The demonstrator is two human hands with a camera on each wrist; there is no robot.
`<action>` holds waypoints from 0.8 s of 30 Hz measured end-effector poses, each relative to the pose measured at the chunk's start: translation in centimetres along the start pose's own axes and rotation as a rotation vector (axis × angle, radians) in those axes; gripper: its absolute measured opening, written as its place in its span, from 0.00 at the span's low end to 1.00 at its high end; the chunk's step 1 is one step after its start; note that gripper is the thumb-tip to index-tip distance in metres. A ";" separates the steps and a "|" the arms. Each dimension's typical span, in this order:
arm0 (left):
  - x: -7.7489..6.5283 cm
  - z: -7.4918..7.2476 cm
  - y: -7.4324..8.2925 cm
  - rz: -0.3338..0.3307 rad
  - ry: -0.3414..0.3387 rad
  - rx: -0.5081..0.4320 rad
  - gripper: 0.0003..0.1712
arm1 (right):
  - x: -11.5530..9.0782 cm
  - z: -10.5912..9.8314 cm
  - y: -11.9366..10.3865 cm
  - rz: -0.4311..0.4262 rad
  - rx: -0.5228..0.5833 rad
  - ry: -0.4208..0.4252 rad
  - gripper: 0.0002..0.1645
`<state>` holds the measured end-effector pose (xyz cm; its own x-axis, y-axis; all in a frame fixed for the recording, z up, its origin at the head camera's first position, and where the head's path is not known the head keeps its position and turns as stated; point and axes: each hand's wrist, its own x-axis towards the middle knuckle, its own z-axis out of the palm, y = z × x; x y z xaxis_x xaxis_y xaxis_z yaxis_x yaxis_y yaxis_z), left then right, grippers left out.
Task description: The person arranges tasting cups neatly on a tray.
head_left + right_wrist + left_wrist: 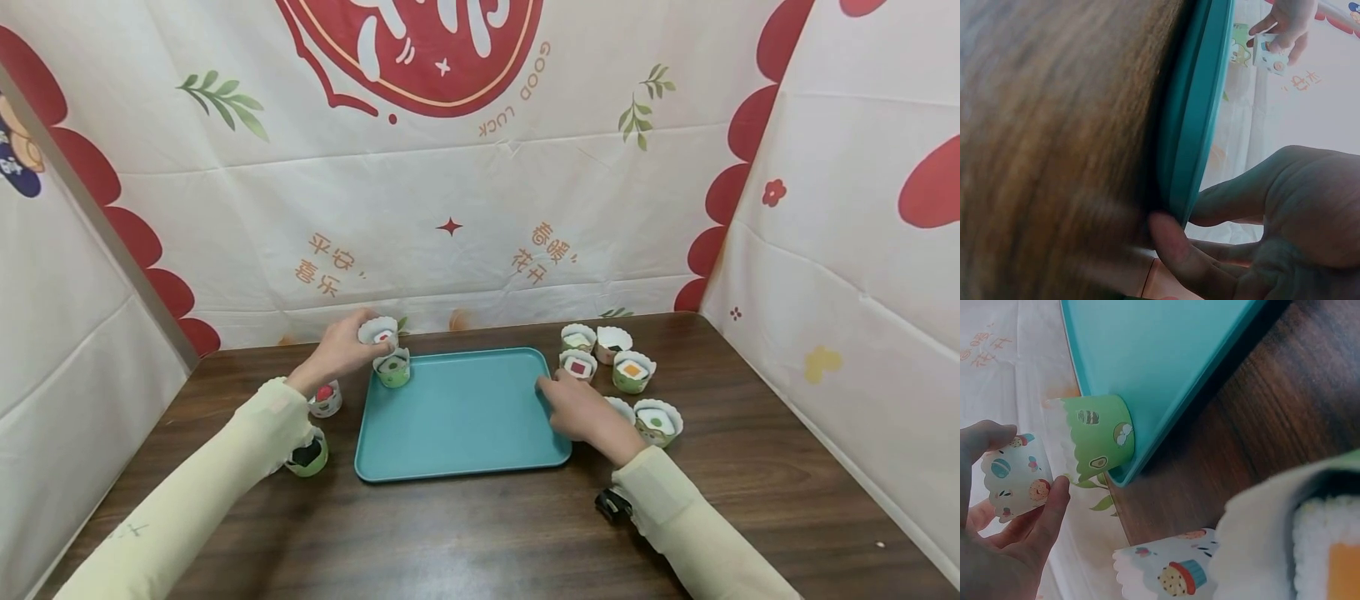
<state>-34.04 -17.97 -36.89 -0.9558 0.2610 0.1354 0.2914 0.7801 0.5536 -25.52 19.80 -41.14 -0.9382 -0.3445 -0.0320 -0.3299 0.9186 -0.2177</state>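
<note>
Pinched between thumb and fingers of my left hand [347,346] is a white paper cup [372,332] with a red-and-white filling. In the left wrist view, that printed cup [1017,475] hangs just above the scalloped rim of a green paper cup [1104,431]; whether they touch, I cannot tell. The green cup stands in the far left corner of a teal tray [457,417]. My right hand [583,408] grips the tray's right edge. In the right wrist view, thumb and fingers lie on either side of the tray rim [1196,119].
Left of the tray stand a cup with a red topping [325,397] and a green cup with a dark filling [307,455], partly behind my left sleeve. Several filled cups, one with an orange topping [632,370], cluster to the right. A printed cloth [450,192] hangs behind the table.
</note>
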 end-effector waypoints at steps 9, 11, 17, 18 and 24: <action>-0.2 0.5 0.5 0.020 -0.010 -0.019 0.34 | -0.1 -0.1 -0.2 0.015 0.004 -0.006 0.27; -0.1 0.7 0.7 0.021 -0.009 -0.024 0.34 | -0.1 -0.1 -0.2 0.014 0.005 -0.008 0.27; 0.1 1.4 1.0 0.016 -0.024 -0.029 0.36 | -0.1 -0.1 -0.1 0.014 0.016 -0.006 0.26; 0.2 1.6 1.1 0.020 -0.030 -0.029 0.37 | -0.1 -0.1 -0.1 0.014 0.018 -0.005 0.26; 0.5 2.2 1.6 0.027 -0.036 -0.026 0.38 | -0.2 -0.1 0.0 0.014 0.027 -0.009 0.25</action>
<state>-34.01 -15.36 -37.78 -0.9456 0.3020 0.1211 0.3152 0.7578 0.5714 -25.38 19.84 -41.03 -0.9417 -0.3336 -0.0443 -0.3137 0.9178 -0.2435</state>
